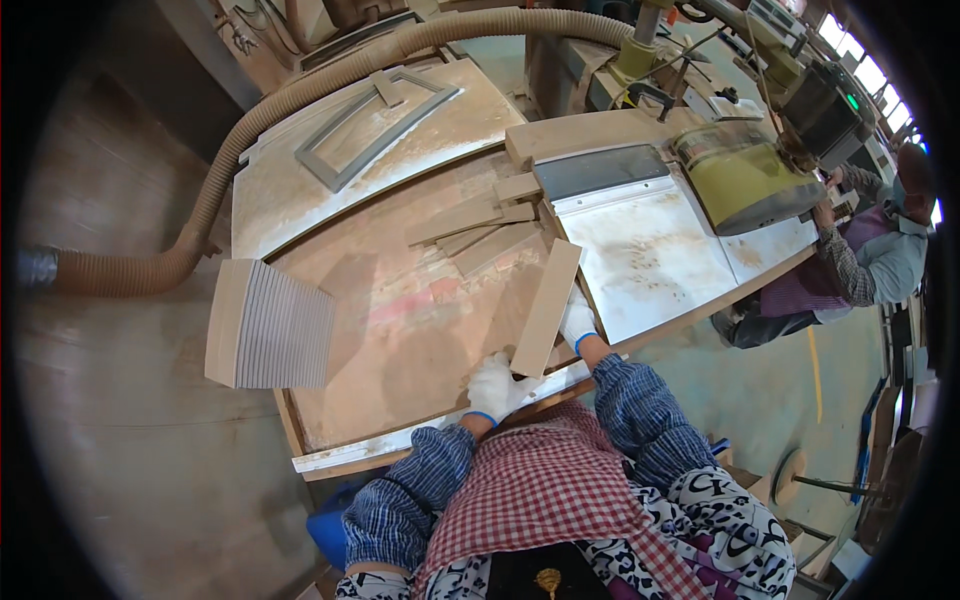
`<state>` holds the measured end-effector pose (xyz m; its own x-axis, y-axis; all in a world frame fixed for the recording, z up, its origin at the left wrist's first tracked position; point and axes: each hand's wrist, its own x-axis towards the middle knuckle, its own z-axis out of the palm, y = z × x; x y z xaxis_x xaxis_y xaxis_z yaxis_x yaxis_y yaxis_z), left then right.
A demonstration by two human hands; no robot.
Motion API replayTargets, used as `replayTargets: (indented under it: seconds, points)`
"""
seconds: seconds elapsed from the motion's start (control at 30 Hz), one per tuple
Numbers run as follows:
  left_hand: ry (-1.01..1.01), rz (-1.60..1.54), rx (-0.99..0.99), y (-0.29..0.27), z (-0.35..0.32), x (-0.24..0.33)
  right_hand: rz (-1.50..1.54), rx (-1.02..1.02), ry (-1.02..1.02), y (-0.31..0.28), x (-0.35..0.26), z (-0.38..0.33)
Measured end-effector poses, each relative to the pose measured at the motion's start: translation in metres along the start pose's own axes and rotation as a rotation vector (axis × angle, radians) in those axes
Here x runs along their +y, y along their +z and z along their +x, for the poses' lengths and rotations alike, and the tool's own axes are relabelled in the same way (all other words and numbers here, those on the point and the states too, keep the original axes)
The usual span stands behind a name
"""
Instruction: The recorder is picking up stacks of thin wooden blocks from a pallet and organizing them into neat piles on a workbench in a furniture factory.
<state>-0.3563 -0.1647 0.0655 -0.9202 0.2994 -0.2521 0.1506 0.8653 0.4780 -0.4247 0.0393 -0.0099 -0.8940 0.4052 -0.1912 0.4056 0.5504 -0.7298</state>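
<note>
A brown rectangular wooden board point(548, 308) is held tilted between my hands above the near right part of the worktable. My left hand point(497, 388), in a white work glove, grips its lower left corner. My right hand point(578, 320), gloved alike, grasps the board's right edge; its fingers are partly hidden behind the board. To the left, at the table's edge, stands a neat stack of similar boards point(270, 325). Several loose wooden strips point(470, 225) lie in a heap beyond my hands.
A yellow-green machine point(745, 175) stands at right over a dusty white metal plate point(640, 260). A co-worker point(865, 240) is at its far side. A grey frame point(375, 130) rests on a panel at the back. A ribbed hose point(215, 185) curves along the left and back.
</note>
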Motion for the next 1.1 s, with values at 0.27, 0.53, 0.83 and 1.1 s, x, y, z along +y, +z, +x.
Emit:
replayTargets:
  seconds: [0.27, 0.53, 0.83, 1.1]
  points:
    - [-0.079, -0.221, 0.021, -0.021, -0.013, -0.002, 0.194, 0.027, 0.027, -0.010, -0.022, -0.009]
    - [-0.142, -0.222, 0.230, -0.023, -0.032, -0.045, 0.239, -0.010, -0.081, 0.013, -0.077, -0.040]
    - [-0.353, -0.211, 0.264, -0.048, -0.061, -0.126, 0.294, -0.232, -0.173, 0.088, -0.176, -0.061]
    - [-0.367, -0.332, 0.415, -0.076, -0.078, -0.214, 0.201, -0.334, -0.308, 0.172, -0.246, -0.065]
